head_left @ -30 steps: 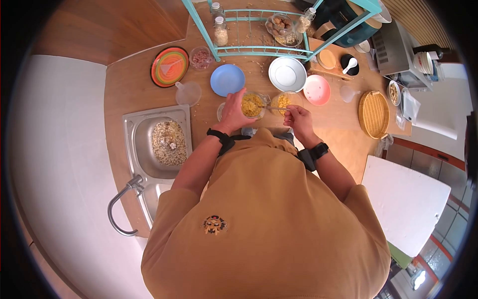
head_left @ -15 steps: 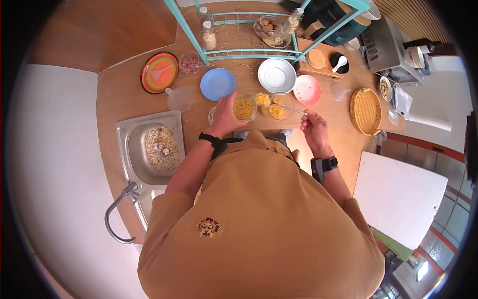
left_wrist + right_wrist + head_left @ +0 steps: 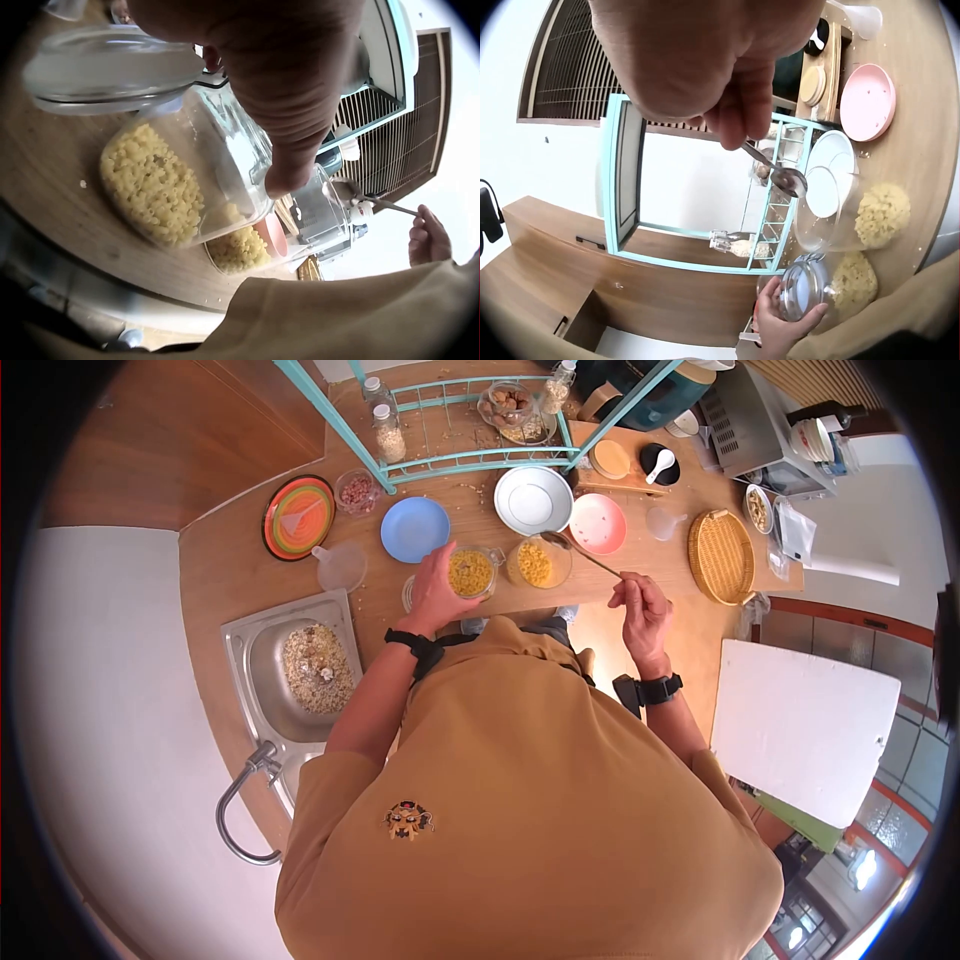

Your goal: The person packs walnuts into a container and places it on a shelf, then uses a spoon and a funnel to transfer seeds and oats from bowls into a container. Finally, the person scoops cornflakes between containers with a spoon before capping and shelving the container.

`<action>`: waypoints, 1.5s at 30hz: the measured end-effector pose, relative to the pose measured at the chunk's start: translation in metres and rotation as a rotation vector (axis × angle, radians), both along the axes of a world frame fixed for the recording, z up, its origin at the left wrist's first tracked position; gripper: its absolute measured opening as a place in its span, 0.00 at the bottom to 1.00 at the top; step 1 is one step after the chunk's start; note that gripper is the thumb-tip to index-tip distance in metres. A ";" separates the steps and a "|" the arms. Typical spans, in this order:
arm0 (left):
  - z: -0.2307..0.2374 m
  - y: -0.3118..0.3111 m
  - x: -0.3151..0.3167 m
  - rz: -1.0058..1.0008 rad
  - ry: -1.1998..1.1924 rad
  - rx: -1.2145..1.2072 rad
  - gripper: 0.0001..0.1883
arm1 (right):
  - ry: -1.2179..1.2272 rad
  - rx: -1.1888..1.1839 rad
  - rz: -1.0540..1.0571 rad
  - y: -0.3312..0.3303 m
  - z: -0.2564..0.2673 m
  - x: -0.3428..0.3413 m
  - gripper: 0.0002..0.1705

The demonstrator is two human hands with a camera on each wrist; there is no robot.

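My left hand [image 3: 437, 595] holds a clear glass jar [image 3: 225, 124] by its side near the mouth; the jar is partly filled with macaroni [image 3: 150, 184]. Its hinged glass lid [image 3: 112, 67] hangs open. Just right of the jar stands a clear container [image 3: 565, 565] with more macaroni [image 3: 535, 563] inside. My right hand [image 3: 645, 610] pinches a metal spoon [image 3: 789, 180] by the end of its handle. The spoon's bowl is over the clear container's far rim in the head view and looks empty in the right wrist view.
Behind stand a blue plate [image 3: 415, 530], a white bowl [image 3: 533, 500] and a pink bowl [image 3: 598, 523], with a turquoise rack [image 3: 470, 460] beyond. The sink [image 3: 290, 670] at left holds a heap of pale bits. A wicker basket [image 3: 722, 557] lies at right.
The spoon was at the jar's mouth, then carried macaroni between jar and container; now its bowl is over the container, without macaroni. My right hand has moved right; the left keeps its hold.
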State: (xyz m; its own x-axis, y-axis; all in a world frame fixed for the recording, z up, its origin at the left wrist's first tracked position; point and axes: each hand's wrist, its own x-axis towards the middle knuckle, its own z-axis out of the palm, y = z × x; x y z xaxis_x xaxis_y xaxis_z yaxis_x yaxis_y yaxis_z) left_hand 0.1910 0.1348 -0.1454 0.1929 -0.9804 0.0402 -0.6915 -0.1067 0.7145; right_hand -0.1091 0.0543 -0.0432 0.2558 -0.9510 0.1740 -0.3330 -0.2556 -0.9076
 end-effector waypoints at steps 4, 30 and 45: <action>-0.001 -0.002 0.000 0.000 -0.005 -0.007 0.50 | -0.011 -0.053 0.131 -0.003 0.008 0.044 0.08; 0.001 -0.008 -0.006 -0.007 -0.079 -0.048 0.45 | 0.141 0.601 0.335 -0.003 -0.082 0.128 0.11; 0.004 -0.005 -0.002 0.015 -0.018 -0.023 0.47 | -0.296 1.108 0.138 -0.005 -0.074 0.085 0.14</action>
State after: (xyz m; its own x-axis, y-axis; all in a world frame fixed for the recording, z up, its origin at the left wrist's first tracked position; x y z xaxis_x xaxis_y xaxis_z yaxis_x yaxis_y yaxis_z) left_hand 0.1887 0.1295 -0.1414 0.2070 -0.9761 0.0663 -0.7024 -0.1011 0.7046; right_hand -0.0237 0.0493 -0.1174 0.4578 -0.5868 -0.6678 -0.1012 0.7119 -0.6949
